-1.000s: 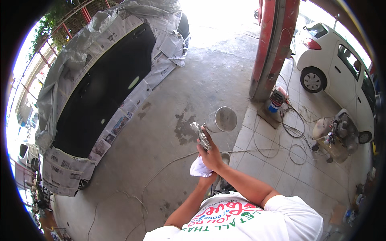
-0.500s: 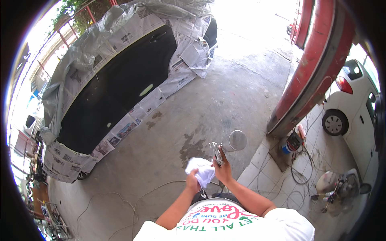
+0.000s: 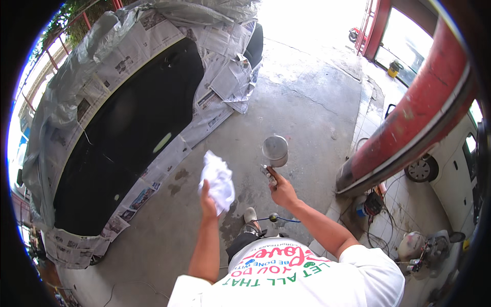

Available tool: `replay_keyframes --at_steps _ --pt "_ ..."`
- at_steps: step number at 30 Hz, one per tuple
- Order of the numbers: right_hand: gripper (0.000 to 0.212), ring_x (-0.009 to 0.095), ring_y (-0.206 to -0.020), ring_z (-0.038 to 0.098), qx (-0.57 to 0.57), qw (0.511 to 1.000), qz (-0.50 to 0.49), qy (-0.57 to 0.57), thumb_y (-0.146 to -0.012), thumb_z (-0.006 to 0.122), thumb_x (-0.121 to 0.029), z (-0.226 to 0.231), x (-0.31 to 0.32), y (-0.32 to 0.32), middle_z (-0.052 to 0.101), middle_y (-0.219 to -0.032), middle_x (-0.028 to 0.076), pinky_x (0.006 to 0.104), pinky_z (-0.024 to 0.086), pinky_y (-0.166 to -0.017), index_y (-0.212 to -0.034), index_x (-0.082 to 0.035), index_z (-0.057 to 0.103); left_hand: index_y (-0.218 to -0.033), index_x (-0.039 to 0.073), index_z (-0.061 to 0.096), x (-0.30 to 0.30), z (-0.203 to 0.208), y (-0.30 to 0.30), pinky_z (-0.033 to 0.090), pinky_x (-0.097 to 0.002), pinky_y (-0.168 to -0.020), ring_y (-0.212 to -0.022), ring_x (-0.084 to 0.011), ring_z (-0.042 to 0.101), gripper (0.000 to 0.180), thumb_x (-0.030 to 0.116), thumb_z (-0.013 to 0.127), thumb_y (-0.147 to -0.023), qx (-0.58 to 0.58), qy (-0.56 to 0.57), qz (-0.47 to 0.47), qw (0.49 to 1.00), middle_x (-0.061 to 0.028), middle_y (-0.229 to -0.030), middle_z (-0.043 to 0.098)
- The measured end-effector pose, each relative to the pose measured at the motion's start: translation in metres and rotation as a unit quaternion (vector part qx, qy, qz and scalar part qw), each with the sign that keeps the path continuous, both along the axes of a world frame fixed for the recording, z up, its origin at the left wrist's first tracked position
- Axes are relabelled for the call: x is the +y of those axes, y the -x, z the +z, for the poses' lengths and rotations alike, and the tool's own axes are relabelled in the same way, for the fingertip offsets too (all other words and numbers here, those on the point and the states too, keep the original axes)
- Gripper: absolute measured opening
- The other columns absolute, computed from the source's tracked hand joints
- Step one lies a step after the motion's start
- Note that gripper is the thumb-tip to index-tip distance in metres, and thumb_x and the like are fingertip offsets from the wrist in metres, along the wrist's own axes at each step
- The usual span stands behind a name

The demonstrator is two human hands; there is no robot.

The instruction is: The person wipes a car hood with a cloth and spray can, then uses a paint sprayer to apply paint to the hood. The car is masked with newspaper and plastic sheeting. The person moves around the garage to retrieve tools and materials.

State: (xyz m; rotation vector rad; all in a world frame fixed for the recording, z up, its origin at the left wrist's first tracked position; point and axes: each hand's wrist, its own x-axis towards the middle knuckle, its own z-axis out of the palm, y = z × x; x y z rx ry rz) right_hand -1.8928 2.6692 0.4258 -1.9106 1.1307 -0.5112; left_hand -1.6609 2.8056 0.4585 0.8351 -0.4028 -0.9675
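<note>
Holding a rag (image 3: 219, 180) and spray gun (image 3: 270, 177)
Left hand (image 3: 207, 202) is pinching the rag; right hand (image 3: 283, 194) is gripping the spray gun, grey cup (image 3: 275, 150) sitting just beyond it.

Red pillar (image 3: 409, 125) (scuffed) beside a white car (image 3: 452, 176), compressor (image 3: 430, 250) nearby

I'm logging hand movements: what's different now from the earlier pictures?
The left hand has carried the white cloth forward and leftward, away from the right hand, which still grips the spray gun. Neither let go. The black car panel stays framed in newspaper.
</note>
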Motion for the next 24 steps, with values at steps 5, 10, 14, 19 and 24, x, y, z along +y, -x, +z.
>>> replay_keyframes --at_steps 5,10,14,19,24 --pt "0.071 0.045 -0.12 0.062 0.05 0.995 0.091 0.001 -0.094 0.055 -0.009 0.013 -0.065 -0.102 0.065 -0.13 0.023 0.0516 0.051 -0.099 -0.159 -0.031 0.039 -0.141 0.01 0.062 -0.226 0.04 -0.05 0.04 -0.0425 -0.112 -0.131 -0.0357 0.055 0.051 0.044 0.04 -0.111 -0.536 -0.024 0.016 0.844 -0.0219 -0.145 0.056" --pt "0.071 0.045 -0.118 0.063 0.086 0.991 0.089 -0.05 -0.094 0.055 -0.008 0.015 -0.159 -0.157 0.066 -0.128 0.024 0.0521 0.052 -0.097 -0.159 -0.032 0.039 -0.107 0.003 0.071 -0.353 0.024 -0.109 0.053 -0.0406 -0.087 -0.095 -0.0297 0.067 0.045 0.047 0.067 -0.1 -0.573 -0.173 0.013 0.801 -0.0109 -0.104 0.069" --pt "0.069 0.044 -0.112 0.067 0.117 0.987 0.076 -0.085 -0.095 0.058 -0.009 0.022 -0.251 -0.204 0.07 -0.119 0.025 0.0488 0.053 -0.094 -0.159 -0.029 0.042 -0.108 0.002 0.072 -0.443 -0.048 -0.206 0.058 -0.0396 -0.081 -0.087 -0.0295 0.073 0.049 0.05 0.07 -0.097 -0.034 -0.21 0.01 0.977 -0.0137 -0.099 0.073" --pt "0.063 0.04 -0.107 0.072 -0.052 0.992 0.027 -0.115 -0.098 0.062 -0.012 -0.069 -0.422 -0.27 0.074 -0.11 0.024 0.0413 0.053 -0.091 -0.157 -0.021 0.045 -0.109 0.001 0.07 -0.496 -0.155 -0.29 0.06 -0.0483 -0.084 -0.091 -0.0329 0.074 0.043 0.043 0.066 -0.099 0.263 -0.186 -0.05 0.946 -0.0157 -0.105 0.075" --pt "0.053 0.035 -0.115 0.071 -0.093 0.987 0.002 -0.128 -0.1 0.066 -0.018 -0.071 -0.603 -0.342 0.073 -0.12 0.023 0.0375 0.052 -0.095 -0.151 -0.013 0.051 -0.097 0.008 0.073 -0.548 -0.239 -0.264 0.059 -0.0492 -0.085 -0.086 -0.0316 0.072 0.036 0.044 0.063 -0.096 0.318 -0.23 -0.101 0.914 -0.0141 -0.097 0.074"
